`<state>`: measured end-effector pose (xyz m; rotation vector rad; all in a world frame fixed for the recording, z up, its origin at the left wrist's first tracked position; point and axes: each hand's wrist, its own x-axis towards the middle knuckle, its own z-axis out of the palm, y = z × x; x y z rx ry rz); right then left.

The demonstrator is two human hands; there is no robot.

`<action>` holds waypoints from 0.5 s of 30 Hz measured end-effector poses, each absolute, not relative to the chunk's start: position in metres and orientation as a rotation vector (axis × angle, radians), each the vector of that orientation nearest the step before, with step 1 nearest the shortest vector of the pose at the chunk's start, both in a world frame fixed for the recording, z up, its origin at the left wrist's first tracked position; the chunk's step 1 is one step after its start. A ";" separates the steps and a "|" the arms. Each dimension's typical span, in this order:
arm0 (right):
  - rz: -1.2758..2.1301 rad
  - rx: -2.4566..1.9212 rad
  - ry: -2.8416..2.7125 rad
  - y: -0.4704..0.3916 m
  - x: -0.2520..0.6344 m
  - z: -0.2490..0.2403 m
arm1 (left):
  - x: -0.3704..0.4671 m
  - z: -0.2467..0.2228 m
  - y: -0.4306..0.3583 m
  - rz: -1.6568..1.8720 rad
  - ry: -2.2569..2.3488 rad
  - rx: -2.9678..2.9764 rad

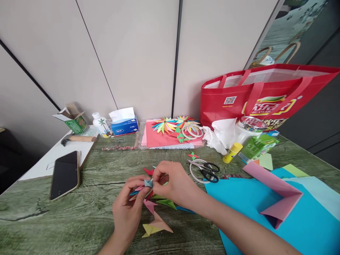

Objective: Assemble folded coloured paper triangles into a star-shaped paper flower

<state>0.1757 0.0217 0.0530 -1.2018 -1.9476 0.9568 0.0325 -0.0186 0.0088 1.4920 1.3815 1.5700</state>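
Note:
My left hand is wrapped round a cluster of folded coloured paper pieces, near the middle of the table. Its fingers and thumb press on the cluster from the left. From the right, my right hand pinches a pale blue folded piece at the top of it. Pink, red, green and blue points stick out below and between the hands. Just in front, a peach and yellow folded piece lies on the table. My fingers hide part of the cluster.
Black-handled scissors lie right of my hands, near a glue stick. Blue paper sheets with a folded pink sheet cover the right. A phone and a hammer lie left. Behind stand a tissue box and red bag.

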 end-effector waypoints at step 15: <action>0.964 -1.162 -1.968 0.022 0.178 0.058 | 0.034 0.010 -0.018 1.589 1.348 1.418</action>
